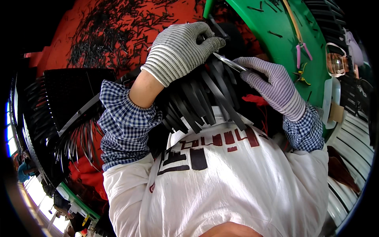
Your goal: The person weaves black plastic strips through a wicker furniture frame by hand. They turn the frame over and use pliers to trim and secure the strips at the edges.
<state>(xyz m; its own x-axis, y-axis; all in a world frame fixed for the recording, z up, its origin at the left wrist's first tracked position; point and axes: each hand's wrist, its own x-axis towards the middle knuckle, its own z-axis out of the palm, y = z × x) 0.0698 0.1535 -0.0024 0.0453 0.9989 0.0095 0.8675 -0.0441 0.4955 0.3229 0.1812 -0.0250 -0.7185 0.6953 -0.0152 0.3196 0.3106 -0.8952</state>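
Above the middle of the view, my left hand (179,49) wears a grey-and-white striped glove. Its thumb and fingers pinch together at the edge of dark woven-looking work, on a black strip (217,28). Many flat black strips (197,98) fan down from that work toward my chest. To the right, my right hand (272,83), in a similar striped glove, is closed around a silvery metal tool (229,62) with a narrow tip. The tip points left, close below my left fingertips. What kind of tool it is cannot be made out.
Short black offcuts (114,31) litter a red surface at the far left. On a green table (272,37) at the right lie pink-handled pliers (303,53), small yellow-handled snips (302,75) and an orange-tinted clear cup (335,65). A dark woven panel (75,94) with loose strip ends stands left.
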